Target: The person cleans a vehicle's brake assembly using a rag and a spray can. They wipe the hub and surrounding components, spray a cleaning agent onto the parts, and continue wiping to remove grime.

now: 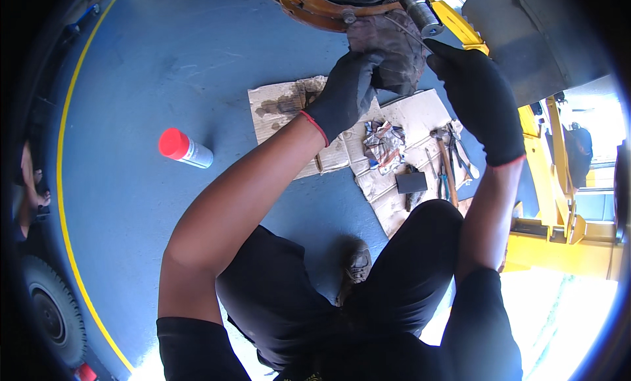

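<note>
Both my hands wear black work gloves with red cuffs and are raised to a wheel-hub assembly. My left hand (348,88) is closed on a dark, dirty rag (394,42), which hangs below a rusty orange-brown curved plate (315,9). On the other side of the rag, my right hand (476,95) has its fingers closed around the end of a thin metal rod (409,31). The rod slants up and left across the rag; its far tip is hard to make out. Just above the right fingertips juts a threaded steel shaft (420,11).
Stained cardboard (282,111) lies on the blue floor, bearing crumpled paper (384,146), a dark square block (411,182), a hammer (449,164) and several other hand tools. A red-capped spray can (186,149) stands left. Yellow metal framework (549,177) and a dark panel (539,39) flank the right.
</note>
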`<action>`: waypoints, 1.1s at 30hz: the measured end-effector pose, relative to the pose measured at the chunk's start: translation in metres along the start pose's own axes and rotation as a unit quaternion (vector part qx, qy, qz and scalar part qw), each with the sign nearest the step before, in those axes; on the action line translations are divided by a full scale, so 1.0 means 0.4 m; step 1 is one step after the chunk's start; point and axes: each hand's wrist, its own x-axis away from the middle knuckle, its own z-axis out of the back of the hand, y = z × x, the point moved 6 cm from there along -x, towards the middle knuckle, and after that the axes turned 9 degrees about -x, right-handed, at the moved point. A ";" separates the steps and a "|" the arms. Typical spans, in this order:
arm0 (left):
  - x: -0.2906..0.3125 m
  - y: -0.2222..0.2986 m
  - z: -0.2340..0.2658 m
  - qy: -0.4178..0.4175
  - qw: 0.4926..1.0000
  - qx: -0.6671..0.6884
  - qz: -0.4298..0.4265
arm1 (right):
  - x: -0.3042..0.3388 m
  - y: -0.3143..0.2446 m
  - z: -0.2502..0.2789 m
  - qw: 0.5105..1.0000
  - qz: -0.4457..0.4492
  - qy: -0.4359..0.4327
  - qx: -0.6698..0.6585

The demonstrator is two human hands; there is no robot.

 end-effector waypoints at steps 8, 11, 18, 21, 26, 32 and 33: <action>-0.048 -0.026 -0.014 0.064 0.996 0.003 0.062 | -0.020 0.057 -0.035 0.986 0.121 -0.005 0.116; -0.068 -0.034 -0.060 -0.009 0.991 0.120 0.061 | -0.018 0.105 -0.014 0.997 0.000 0.011 0.073; -0.003 -0.027 -0.012 0.173 0.984 0.015 0.030 | -0.018 -0.063 -0.095 0.994 0.103 0.020 0.044; -0.008 -0.024 -0.014 0.231 0.936 0.246 0.099 | -0.048 -0.029 -0.074 0.996 0.049 -0.046 0.057; -0.048 0.030 -0.087 0.053 0.997 0.028 0.047 | -0.044 0.031 0.005 0.996 -0.061 0.031 0.058; -0.078 -0.006 -0.123 -0.156 0.891 0.415 0.093 | -0.006 0.009 -0.050 0.997 -0.005 0.054 0.047; -0.081 0.001 -0.127 -0.198 0.860 0.462 0.088 | -0.004 0.023 -0.039 0.994 -0.028 0.073 0.081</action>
